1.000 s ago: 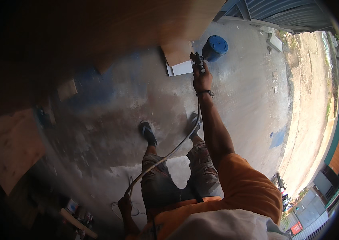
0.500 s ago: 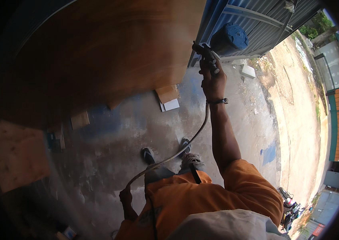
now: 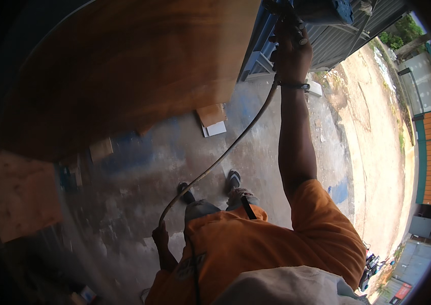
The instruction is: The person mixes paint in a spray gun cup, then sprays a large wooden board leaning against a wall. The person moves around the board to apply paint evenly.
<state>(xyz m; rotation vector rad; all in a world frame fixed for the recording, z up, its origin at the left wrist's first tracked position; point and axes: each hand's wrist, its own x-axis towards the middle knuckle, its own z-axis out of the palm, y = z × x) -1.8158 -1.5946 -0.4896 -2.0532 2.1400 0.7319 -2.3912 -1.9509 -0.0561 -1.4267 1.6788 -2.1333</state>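
Right hand: the right hand (image 3: 291,53) is raised at full arm's stretch near the top of the view, clenched round the grip of a spray gun (image 3: 288,16).
Left hand: the left hand (image 3: 160,237) hangs low by the hip, closed round the hose (image 3: 225,152) a long way back from the tool.
Spray gun: small, dark and rigid; it probably weighs little itself, and the pull likely comes from the trailing line. The handle below the body looks like the natural place to grasp it, leaving a finger for the trigger.
Hose: pale, flexible, sagging in a long curve between the two hands; it will bend freely and may drag or snag, so a second hold partway along, as here, keeps its weight off the wrist.
Wooden panel: the large brown panel (image 3: 124,71) stands just left of the gun, broad, stiff and glossy-looking.
Floor: stained concrete floor (image 3: 139,188) underfoot, with board offcuts (image 3: 211,119) lying near the panel's lower edge.
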